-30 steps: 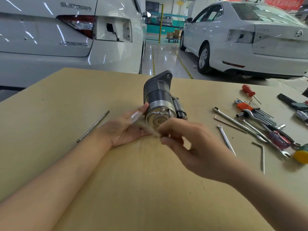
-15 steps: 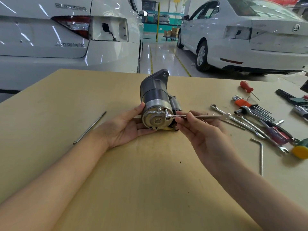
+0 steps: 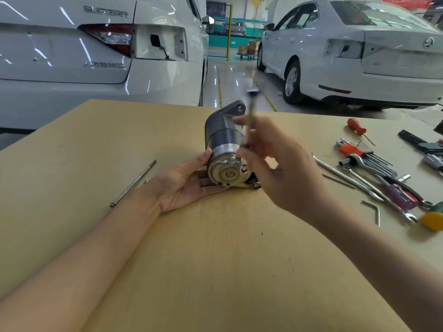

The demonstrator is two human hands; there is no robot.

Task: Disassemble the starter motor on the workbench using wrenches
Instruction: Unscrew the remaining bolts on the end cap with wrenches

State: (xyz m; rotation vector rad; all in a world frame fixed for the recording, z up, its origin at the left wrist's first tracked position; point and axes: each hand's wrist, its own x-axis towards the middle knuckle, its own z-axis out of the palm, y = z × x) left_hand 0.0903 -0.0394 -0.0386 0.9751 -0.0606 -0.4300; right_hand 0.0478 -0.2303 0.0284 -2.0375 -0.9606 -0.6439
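The grey starter motor [image 3: 224, 142] lies on the workbench [image 3: 215, 259] with its silver end cap [image 3: 227, 172] facing me. My left hand [image 3: 184, 183] cradles the motor's left side and underside, palm up, thumb against the cap's edge. My right hand [image 3: 280, 168] is raised in front of the motor's right side and pinches a thin wrench [image 3: 251, 116]. The wrench stands nearly upright and is blurred by motion, its head above the motor.
A long loose bolt [image 3: 133, 183] lies left of my left arm. Several wrenches, hex keys and screwdrivers [image 3: 374, 173] lie spread on the right side of the bench, with a bent hex key [image 3: 374, 210] nearest me. Two white cars stand beyond the bench's far edge.
My right hand has swung the wrench from lying level at the end cap's bolt to standing upright, and has lifted. My left hand has stayed under the motor.
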